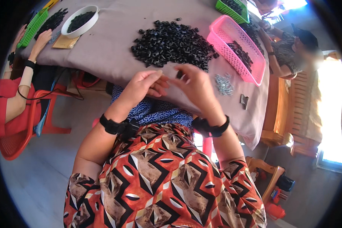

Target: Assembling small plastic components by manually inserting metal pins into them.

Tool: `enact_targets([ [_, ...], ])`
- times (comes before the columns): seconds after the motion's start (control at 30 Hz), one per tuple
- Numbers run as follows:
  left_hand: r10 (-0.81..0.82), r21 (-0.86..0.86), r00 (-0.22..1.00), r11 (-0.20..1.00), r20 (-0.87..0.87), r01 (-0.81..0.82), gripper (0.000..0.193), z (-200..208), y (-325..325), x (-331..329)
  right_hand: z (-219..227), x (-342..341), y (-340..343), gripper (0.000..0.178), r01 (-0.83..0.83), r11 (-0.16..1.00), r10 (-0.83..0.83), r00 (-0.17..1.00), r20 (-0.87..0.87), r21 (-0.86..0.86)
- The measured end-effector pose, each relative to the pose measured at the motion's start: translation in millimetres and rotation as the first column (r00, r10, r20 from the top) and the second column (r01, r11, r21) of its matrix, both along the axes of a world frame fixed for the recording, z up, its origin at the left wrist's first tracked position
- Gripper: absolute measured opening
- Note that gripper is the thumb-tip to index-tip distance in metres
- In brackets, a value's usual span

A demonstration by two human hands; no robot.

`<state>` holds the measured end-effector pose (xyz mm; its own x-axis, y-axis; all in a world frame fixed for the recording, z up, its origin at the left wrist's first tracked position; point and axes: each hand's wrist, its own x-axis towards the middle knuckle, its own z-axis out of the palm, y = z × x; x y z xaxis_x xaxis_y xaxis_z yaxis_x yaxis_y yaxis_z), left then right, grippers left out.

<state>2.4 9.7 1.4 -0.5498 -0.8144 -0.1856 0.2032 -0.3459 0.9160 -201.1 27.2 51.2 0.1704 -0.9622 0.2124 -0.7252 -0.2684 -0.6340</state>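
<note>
Both my hands are raised close together over the near edge of the cloth-covered table, just below a heap of small black plastic pieces (173, 43). My left hand (146, 83) is closed in a pinch, thumb against fingers. Whatever lies between its fingertips is too small to make out. My right hand (195, 84) is slightly smeared by motion, its fingers curled round a small dark piece (179, 74) that looks like those in the heap. To the right of this hand lies a small pile of silvery metal parts (224, 84).
A pink basket (237, 72) holding black pieces stands at the right, near a dark scrap (244, 101). Further off are a green basket (231, 13), a white bowl (96, 19) and another green basket (33, 28). Co-workers sit at left and right; a red chair (30, 133) stands left.
</note>
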Motion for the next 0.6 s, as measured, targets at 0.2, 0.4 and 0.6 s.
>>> enact_targets([
  [0.2, -0.022, 0.002, 0.998, 1.000, 0.054, 0.022, 0.043, -1, -2, 0, 60, -108, -43, 0.048, 0.412, 0.898, -0.359, 0.889, 0.283, -0.155],
  [0.4, -0.017, -0.019, 0.998, 1.000, 0.060, 0.018, 0.040, -5, -1, 2, 34, -130, -12, 0.027, 0.350, 0.936, -0.348, 0.937, 0.041, -0.045],
  [0.6, -0.001, -0.057, 0.993, 0.998, 0.122, 0.008, 0.038, 1, 0, 3, 7, -102, 42, 0.019, 0.150, 0.985, -0.134, 0.977, -0.165, 0.087],
])
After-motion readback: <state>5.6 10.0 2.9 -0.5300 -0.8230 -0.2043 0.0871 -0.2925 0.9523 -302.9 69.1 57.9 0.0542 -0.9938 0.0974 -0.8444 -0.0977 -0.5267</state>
